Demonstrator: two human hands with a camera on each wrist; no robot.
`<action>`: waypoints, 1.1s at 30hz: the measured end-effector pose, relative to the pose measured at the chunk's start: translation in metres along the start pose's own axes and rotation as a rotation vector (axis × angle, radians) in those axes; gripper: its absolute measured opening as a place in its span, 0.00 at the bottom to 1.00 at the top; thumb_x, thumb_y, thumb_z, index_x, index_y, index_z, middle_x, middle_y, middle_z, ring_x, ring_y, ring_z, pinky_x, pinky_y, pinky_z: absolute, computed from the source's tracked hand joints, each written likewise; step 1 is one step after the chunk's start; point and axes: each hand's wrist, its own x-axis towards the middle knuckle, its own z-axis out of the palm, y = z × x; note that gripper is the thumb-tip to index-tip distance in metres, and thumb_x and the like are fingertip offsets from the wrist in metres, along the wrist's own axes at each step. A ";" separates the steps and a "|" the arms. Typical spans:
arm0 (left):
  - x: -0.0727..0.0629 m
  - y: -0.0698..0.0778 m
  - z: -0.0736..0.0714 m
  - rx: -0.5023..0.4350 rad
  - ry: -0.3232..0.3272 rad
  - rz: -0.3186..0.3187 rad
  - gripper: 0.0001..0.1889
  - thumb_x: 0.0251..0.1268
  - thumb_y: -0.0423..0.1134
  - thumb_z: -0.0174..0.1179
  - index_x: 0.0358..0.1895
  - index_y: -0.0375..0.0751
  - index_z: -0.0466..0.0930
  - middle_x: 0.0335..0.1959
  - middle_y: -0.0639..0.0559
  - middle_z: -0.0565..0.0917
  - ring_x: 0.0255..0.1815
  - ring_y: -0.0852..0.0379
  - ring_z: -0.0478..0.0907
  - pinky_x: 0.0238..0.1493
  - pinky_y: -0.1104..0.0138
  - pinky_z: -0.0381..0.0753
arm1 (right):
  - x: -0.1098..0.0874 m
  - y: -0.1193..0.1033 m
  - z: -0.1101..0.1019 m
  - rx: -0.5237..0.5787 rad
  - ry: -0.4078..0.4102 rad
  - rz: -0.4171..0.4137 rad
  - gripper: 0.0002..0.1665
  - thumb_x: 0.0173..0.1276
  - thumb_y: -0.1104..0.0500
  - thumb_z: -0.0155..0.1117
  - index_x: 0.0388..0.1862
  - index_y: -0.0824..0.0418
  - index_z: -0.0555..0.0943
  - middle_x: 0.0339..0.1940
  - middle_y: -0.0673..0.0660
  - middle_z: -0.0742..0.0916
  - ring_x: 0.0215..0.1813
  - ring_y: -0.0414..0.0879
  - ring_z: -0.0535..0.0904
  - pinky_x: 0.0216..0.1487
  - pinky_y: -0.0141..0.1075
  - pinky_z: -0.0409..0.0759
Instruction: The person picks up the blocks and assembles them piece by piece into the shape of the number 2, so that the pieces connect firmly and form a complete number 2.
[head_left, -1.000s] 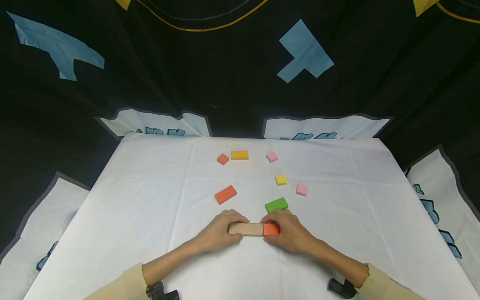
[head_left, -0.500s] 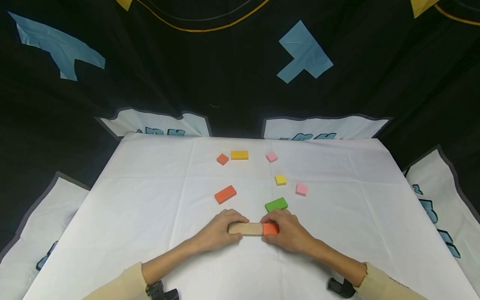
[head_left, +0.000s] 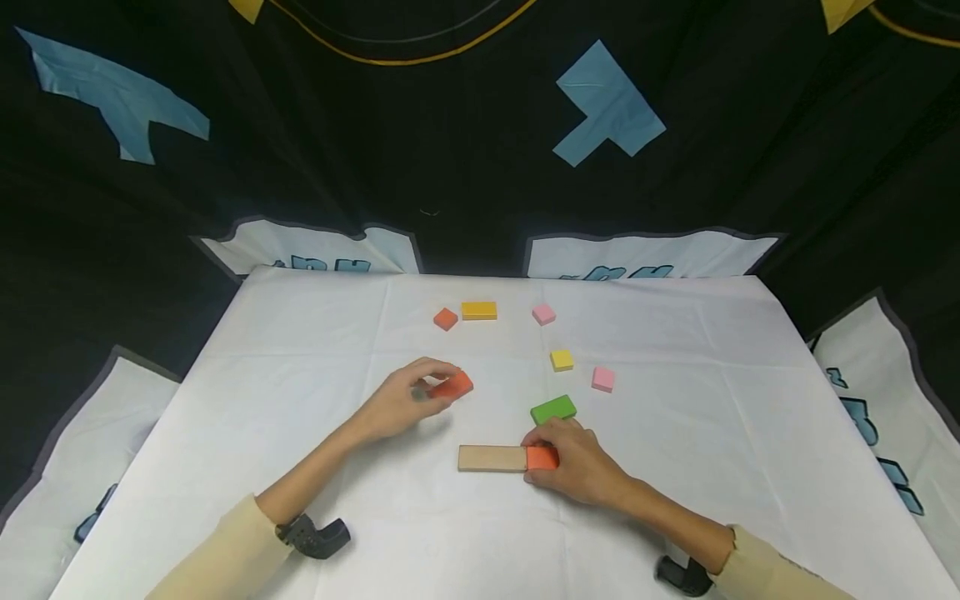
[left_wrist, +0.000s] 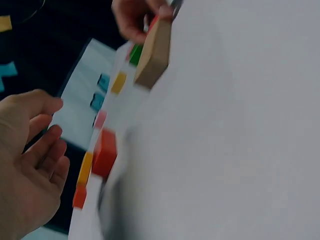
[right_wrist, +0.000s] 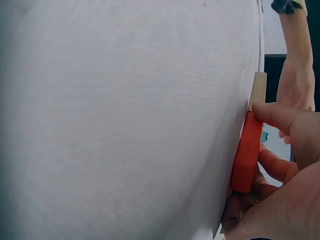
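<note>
My right hand [head_left: 577, 462] holds an orange-red block [head_left: 542, 458] between thumb and fingers; the right wrist view shows its long side [right_wrist: 245, 155]. End to end with it lies a plain wooden block [head_left: 491, 458], which no hand touches. Farther up the cloth, my left hand [head_left: 405, 402] hovers at a second orange-red block [head_left: 459, 385], thumb and fingers spread and overlapping it in the head view. The left wrist view shows that hand [left_wrist: 32, 165] apart from the block [left_wrist: 104, 152], with nothing in its grasp.
A green block [head_left: 553, 408] lies just beyond the right hand's fingers. Farther back are a small yellow block [head_left: 561, 360], pink blocks [head_left: 603, 379], a long yellow block [head_left: 479, 311] and a small orange block [head_left: 446, 318]. White cloth [head_left: 637, 533] covers the table.
My left hand has let go of the plain wooden block and moved up and left to the second orange-red block. The right hand has stayed in place on its block.
</note>
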 end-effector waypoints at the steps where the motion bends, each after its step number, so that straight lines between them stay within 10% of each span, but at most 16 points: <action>1: 0.002 -0.003 -0.005 0.008 -0.011 -0.010 0.24 0.63 0.32 0.67 0.63 0.37 0.77 0.61 0.48 0.78 0.60 0.47 0.75 0.60 0.51 0.75 | 0.000 0.000 0.000 0.002 -0.003 0.001 0.18 0.54 0.59 0.80 0.43 0.52 0.84 0.39 0.41 0.80 0.44 0.42 0.72 0.49 0.44 0.68; 16: 0.034 -0.031 -0.029 0.164 -0.388 -0.152 0.34 0.61 0.35 0.66 0.73 0.55 0.70 0.72 0.54 0.69 0.73 0.48 0.62 0.71 0.45 0.61 | 0.000 0.000 0.002 -0.019 -0.001 0.001 0.18 0.53 0.59 0.80 0.43 0.51 0.84 0.38 0.41 0.80 0.44 0.43 0.70 0.45 0.42 0.68; 33: 0.040 -0.032 -0.028 0.197 -0.439 -0.146 0.34 0.60 0.32 0.66 0.71 0.54 0.72 0.72 0.51 0.70 0.73 0.47 0.62 0.72 0.46 0.58 | 0.000 -0.001 0.001 -0.035 -0.002 -0.016 0.18 0.54 0.59 0.79 0.43 0.51 0.84 0.39 0.42 0.80 0.45 0.43 0.70 0.45 0.42 0.67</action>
